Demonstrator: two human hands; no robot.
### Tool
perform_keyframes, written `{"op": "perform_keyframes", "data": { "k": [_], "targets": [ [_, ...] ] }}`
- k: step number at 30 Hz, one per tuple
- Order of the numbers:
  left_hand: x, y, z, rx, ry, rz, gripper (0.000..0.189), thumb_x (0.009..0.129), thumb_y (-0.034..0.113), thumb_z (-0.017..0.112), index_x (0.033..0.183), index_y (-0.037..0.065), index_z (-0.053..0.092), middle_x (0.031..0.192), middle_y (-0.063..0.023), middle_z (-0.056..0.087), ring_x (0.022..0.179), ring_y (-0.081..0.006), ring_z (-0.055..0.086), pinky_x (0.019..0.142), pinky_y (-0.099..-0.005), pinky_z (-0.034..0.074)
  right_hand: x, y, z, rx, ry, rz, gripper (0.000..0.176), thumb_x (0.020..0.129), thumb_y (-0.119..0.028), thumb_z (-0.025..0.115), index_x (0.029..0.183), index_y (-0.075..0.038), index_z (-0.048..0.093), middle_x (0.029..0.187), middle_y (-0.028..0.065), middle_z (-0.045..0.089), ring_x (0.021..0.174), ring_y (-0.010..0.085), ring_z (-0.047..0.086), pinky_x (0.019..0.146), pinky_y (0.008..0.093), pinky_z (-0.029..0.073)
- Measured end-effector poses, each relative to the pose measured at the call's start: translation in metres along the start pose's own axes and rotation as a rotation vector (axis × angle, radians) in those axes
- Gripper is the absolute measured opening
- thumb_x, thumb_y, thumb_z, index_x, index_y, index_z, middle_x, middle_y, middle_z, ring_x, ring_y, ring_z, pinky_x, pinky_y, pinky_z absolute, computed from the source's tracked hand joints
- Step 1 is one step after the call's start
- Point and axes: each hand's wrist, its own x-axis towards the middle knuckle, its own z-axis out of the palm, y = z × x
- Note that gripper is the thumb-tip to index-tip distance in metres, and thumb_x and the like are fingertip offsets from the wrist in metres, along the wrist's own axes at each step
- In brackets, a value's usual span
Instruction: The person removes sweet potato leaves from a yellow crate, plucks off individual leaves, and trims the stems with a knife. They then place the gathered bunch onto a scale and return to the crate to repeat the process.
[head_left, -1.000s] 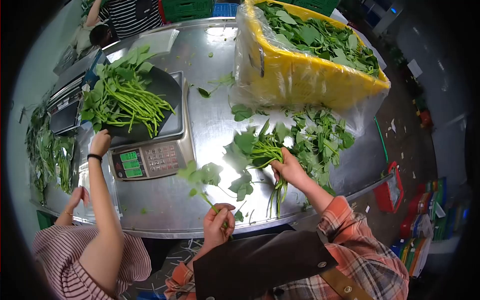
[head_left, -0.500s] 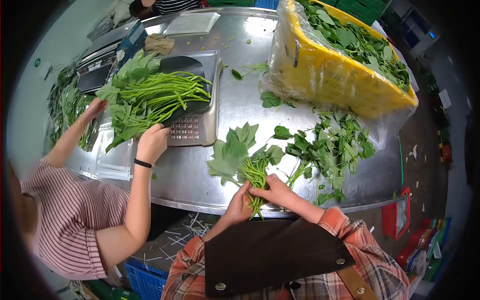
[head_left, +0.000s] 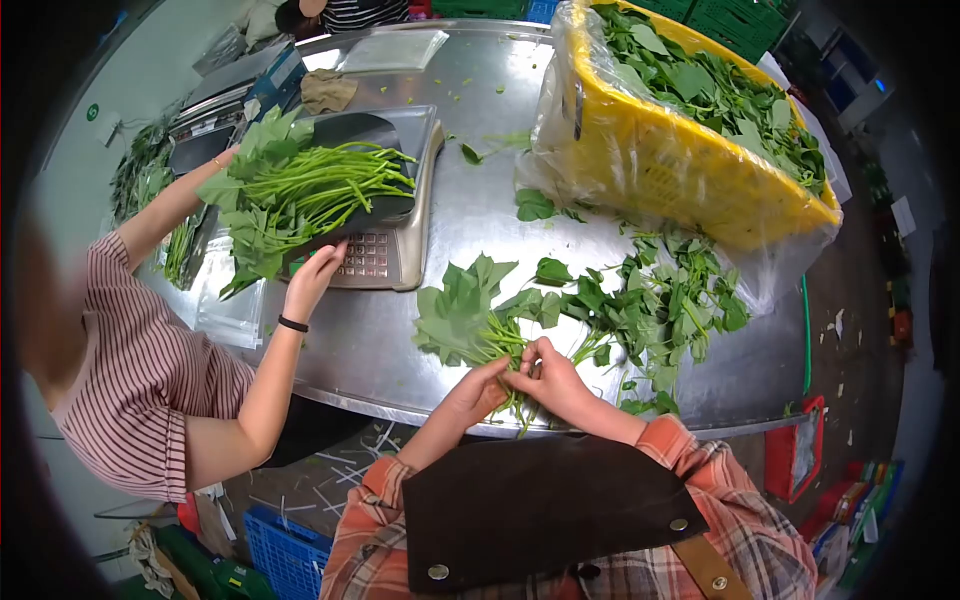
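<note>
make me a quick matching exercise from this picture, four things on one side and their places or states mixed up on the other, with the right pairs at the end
1. yellow crate
2. black band
3. green bunch
4. blue crate

A. around a co-worker's wrist
B. low, at the picture's lower left
C. filled with leafy greens
D. stems between the wearer's left hand and right hand

Pairs: 1-C, 2-A, 3-D, 4-B
</note>
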Motion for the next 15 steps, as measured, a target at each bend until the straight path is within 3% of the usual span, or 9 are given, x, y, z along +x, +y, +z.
{"op": "perform_keyframes", "data": {
  "k": [4,5,8,9,10,11,12,13,15],
  "targets": [
    [0.008,-0.006,0.005,0.027,0.020,0.061,0.024,0.090,0.023,0.051,0.109,0.008,0.052,0.102,-0.0050,0.058,0.098,-0.0146,0.054,0.089,-0.0325,0.040,0.015,0.033,0.009,-0.332,0.081,-0.268,0.027,0.079,-0.019,0.067,0.090,-0.003,0.048,0.073,0.0078,0.052,0.064,0.0178,0.055,0.057,0.0306,0.045],
    [0.003,-0.007,0.007,0.080,0.036,0.075,0.024,0.090,0.022,0.051,0.109,0.008,0.052,0.103,-0.0053,0.058,0.098,-0.0149,0.054,0.090,-0.0329,0.039,0.017,0.038,0.007,-0.281,0.074,-0.314,0.021,0.083,-0.015,0.063,0.092,-0.003,0.047,0.072,0.0062,0.052,0.063,0.0142,0.055,0.056,0.0287,0.045],
    [-0.002,-0.010,-0.001,0.054,-0.038,0.081,0.029,0.089,0.019,0.051,0.115,0.006,0.048,0.110,-0.0071,0.055,0.104,-0.0182,0.051,0.093,-0.0349,0.036,0.007,0.018,-0.004,0.284,-0.122,0.044,0.011,0.087,-0.009,0.057,0.091,-0.003,0.048,0.072,0.0044,0.053,0.061,0.0094,0.054,0.054,0.0250,0.045],
    [-0.002,-0.008,-0.004,-0.018,-0.092,0.054,0.031,0.089,0.019,0.050,0.117,0.005,0.047,0.113,-0.0078,0.054,0.108,-0.0192,0.049,0.095,-0.0360,0.035,0.000,0.008,-0.009,0.309,-0.164,0.077,0.007,0.087,-0.005,0.054,0.091,-0.005,0.049,0.074,0.0027,0.055,0.059,0.0054,0.052,0.053,0.0219,0.045],
    [0.001,-0.002,-0.004,-0.086,-0.152,0.030,0.034,0.089,0.018,0.048,0.120,0.004,0.045,0.116,-0.0084,0.054,0.111,-0.0203,0.047,0.097,-0.0372,0.033,0.000,0.023,-0.003,0.295,-0.168,-0.100,0.008,0.086,-0.005,0.057,0.089,-0.003,0.049,0.077,0.0031,0.056,0.065,0.0075,0.054,0.057,0.0245,0.046],
    [0.002,-0.007,0.000,-0.045,0.011,0.065,0.031,0.089,0.020,0.049,0.116,0.005,0.048,0.111,-0.0083,0.055,0.101,-0.0180,0.052,0.088,-0.0341,0.039,-0.004,0.024,-0.002,0.213,-0.165,-0.298,0.008,0.085,-0.005,0.058,0.088,-0.003,0.050,0.078,0.0040,0.056,0.069,0.0105,0.055,0.060,0.0261,0.046],
    [0.014,-0.014,-0.022,0.179,0.014,0.129,0.030,0.089,0.020,0.050,0.115,0.005,0.049,0.108,-0.0076,0.055,0.098,-0.0168,0.053,0.086,-0.0329,0.040,-0.007,0.023,-0.004,0.129,-0.160,-0.491,0.008,0.084,-0.004,0.058,0.087,-0.002,0.051,0.080,0.0050,0.057,0.073,0.0136,0.056,0.063,0.0277,0.046],
    [0.021,-0.011,-0.021,0.402,0.016,0.189,0.029,0.089,0.020,0.051,0.113,0.005,0.050,0.106,-0.0069,0.056,0.094,-0.0155,0.053,0.083,-0.0317,0.041,-0.012,0.008,-0.012,0.022,-0.222,-0.576,0.008,0.082,-0.003,0.059,0.087,-0.002,0.053,0.084,0.0072,0.056,0.081,0.0223,0.057,0.069,0.0321,0.047],
    [0.003,-0.001,0.031,0.288,0.082,0.160,0.025,0.087,0.019,0.056,0.107,0.005,0.052,0.096,-0.0037,0.056,0.085,-0.0118,0.054,0.075,-0.0266,0.044,-0.019,0.002,-0.014,-0.069,-0.341,-0.562,0.008,0.081,-0.003,0.059,0.087,-0.003,0.054,0.085,0.0079,0.056,0.081,0.0256,0.056,0.069,0.0338,0.047]
  ]
}}
